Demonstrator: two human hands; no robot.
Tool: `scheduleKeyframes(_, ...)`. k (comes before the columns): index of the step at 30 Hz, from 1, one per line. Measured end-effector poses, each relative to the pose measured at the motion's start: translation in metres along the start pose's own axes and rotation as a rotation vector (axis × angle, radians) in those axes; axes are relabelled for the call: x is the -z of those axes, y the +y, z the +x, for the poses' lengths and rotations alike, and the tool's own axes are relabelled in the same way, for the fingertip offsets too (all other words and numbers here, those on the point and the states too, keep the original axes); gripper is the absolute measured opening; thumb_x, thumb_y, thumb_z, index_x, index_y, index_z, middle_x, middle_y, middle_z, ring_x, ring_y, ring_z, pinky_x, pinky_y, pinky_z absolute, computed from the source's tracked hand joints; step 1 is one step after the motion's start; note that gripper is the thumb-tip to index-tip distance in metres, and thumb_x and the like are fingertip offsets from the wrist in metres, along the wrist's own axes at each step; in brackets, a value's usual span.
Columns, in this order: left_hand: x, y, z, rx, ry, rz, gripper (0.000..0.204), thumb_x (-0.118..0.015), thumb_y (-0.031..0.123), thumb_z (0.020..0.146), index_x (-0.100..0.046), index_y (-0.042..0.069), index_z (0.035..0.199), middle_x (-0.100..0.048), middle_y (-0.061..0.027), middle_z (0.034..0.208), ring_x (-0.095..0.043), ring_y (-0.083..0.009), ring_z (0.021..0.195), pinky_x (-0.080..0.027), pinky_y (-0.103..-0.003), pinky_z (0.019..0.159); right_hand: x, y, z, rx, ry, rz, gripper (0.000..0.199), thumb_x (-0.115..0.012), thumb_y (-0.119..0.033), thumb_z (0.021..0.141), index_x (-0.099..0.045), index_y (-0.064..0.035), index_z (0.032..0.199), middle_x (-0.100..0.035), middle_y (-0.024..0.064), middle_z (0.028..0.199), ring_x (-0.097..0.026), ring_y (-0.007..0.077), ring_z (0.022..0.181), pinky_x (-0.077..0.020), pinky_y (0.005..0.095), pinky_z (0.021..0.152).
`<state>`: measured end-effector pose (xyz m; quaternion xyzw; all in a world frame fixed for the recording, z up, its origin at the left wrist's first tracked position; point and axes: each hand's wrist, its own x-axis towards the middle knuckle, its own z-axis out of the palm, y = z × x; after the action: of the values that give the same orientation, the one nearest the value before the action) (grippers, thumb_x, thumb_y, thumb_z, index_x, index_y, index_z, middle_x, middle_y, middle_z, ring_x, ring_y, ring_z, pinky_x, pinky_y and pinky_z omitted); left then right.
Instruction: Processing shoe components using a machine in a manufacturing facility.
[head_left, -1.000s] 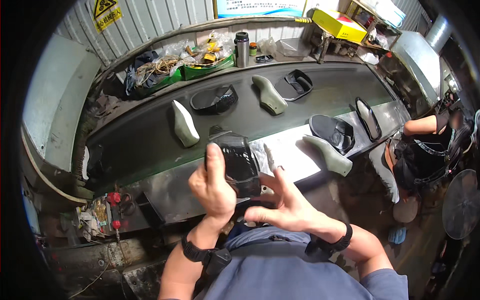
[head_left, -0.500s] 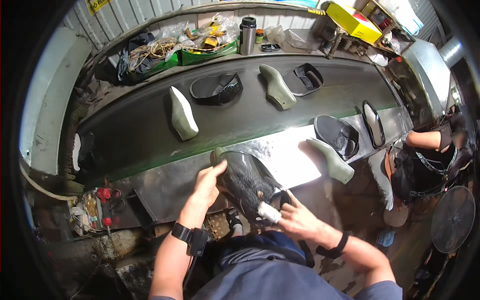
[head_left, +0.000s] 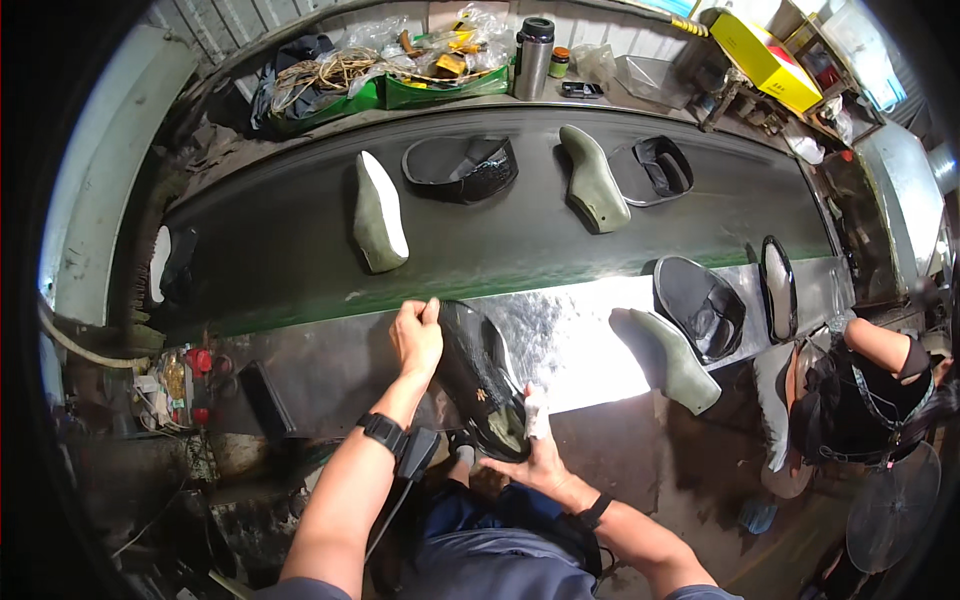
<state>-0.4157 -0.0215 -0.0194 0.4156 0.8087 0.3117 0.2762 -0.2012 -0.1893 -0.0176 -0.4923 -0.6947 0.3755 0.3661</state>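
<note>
A black shoe [head_left: 474, 365] with a green shoe last showing at its heel opening is held over the front edge of the metal ledge. My left hand [head_left: 415, 338] is closed at the toe end, thumb and fingertips pinching its rim. Around the heel end wraps my right hand [head_left: 543, 452], its thumb bound in white tape and lying along the shoe's side. To the right, a bare green last [head_left: 678, 362] leans on the ledge beside a black shoe upper [head_left: 700, 305]. Farther right stands a narrow black shoe with a pale inside [head_left: 777, 290].
Behind the ledge, a dark conveyor belt [head_left: 300, 240] carries green lasts [head_left: 379, 215] and black uppers [head_left: 460, 168]. A steel flask [head_left: 533, 60] and green bins [head_left: 445, 90] line the back shelf. A co-worker's arm [head_left: 885, 350] is at the right. A black tray [head_left: 265, 398] lies left.
My right hand has moved from the shoe's middle down around its heel. My left fingers have closed at the toe, and the shoe has turned, showing the last at its opening.
</note>
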Motion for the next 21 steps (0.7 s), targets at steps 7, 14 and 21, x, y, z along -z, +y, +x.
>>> scheduleKeyframes(7,0.012,0.028,-0.028,0.006,-0.293,0.337,0.073,-0.078,0.047,0.074,-0.051,0.000,0.123,-0.062,-0.0279,0.121,-0.063,-0.0419,0.111,-0.050,-0.050,0.094,0.005,0.020,-0.013,0.133,-0.054,0.038,0.091,-0.086,-0.014,0.073,-0.037,0.0044,0.147,-0.042,0.0301,0.148,-0.039,0.0473,0.140,-0.0281,0.0501,0.119)
scheduleKeyframes(14,0.048,-0.002,-0.021,0.151,-0.074,0.005,0.042,-0.075,0.030,0.071,-0.063,-0.003,0.095,-0.070,-0.0207,0.087,-0.069,-0.0349,0.084,-0.054,-0.043,0.080,0.006,-0.013,0.009,0.214,-0.138,0.114,0.085,-0.081,-0.011,0.072,-0.041,0.0048,0.145,-0.047,0.0283,0.144,-0.041,0.0464,0.139,-0.0308,0.0512,0.117)
scheduleKeyframes(21,0.199,-0.047,-0.098,0.154,0.311,-0.249,0.041,-0.077,0.027,0.069,-0.064,0.000,0.098,-0.069,-0.0122,0.083,-0.065,-0.0201,0.079,-0.053,-0.036,0.074,-0.018,-0.136,0.062,-0.588,-0.608,0.739,0.076,-0.065,-0.033,0.098,-0.025,-0.0025,0.155,-0.034,0.0180,0.158,-0.037,0.0347,0.145,-0.0299,0.0451,0.118)
